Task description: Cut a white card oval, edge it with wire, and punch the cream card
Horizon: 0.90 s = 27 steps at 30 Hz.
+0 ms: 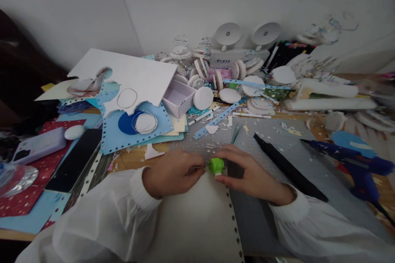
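Note:
In the head view, my right hand [247, 172] grips a small bright green paper punch [217, 166] between thumb and fingers. My left hand [175, 172] is closed in a pinch just left of the punch, its fingertips close to it. A thin sliver seems to show at those fingertips, too small to name. Under both hands lies a pale sheet [191, 222] with a row of small flower- or star-shaped holes down its right edge. Beyond my right hand a pair of tweezers [236, 133] rests on the grey cutting mat [259, 230].
A black pen-like tool [288, 168] and a blue glue gun [354, 160] lie to the right. At left are a black phone [75, 160] and punched blue paper [114, 139]. White foam discs [203, 98], a lilac box [179, 98] and scraps crowd the back.

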Available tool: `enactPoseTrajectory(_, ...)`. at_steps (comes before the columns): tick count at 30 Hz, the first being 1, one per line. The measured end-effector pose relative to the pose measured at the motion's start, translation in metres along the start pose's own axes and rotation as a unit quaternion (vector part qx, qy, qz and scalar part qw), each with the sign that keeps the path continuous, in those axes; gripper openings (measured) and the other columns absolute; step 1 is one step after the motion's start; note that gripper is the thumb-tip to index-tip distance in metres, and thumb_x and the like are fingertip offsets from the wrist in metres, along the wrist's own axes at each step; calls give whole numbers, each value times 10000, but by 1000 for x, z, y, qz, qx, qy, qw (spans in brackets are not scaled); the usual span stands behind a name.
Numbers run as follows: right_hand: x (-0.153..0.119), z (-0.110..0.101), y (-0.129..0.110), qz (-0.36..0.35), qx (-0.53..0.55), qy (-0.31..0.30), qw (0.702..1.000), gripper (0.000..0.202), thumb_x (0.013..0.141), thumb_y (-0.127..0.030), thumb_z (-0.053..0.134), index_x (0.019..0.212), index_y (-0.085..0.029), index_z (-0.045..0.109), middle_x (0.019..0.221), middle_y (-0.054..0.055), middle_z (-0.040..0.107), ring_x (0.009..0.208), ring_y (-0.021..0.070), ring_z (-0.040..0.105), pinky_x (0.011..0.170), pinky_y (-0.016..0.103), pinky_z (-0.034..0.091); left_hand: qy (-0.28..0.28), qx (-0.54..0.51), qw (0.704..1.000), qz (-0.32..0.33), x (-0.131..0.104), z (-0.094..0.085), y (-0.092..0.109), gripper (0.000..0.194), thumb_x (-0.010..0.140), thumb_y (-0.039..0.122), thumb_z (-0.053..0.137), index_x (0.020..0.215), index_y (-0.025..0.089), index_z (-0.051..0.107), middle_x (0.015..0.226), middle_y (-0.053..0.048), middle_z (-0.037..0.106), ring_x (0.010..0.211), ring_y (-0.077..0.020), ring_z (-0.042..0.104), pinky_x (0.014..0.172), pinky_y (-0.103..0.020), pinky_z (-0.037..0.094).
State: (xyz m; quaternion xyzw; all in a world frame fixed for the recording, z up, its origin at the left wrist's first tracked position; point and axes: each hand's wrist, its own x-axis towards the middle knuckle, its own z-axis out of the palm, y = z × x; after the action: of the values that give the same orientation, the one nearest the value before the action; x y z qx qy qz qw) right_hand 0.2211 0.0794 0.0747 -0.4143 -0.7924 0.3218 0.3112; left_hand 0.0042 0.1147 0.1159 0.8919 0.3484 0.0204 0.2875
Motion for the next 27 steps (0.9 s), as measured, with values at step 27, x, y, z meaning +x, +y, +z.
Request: enactPoseTrajectory(27,-1,3,0,39,33,-36,998,433,742,-370,714,1117,-200,579,1069,80,654,976,210,609,853,346,487,40,-3,998,50,2,7,-4,182,886,182,492,793,184,649,742,-7,679,684,-140,618,561,-238,351)
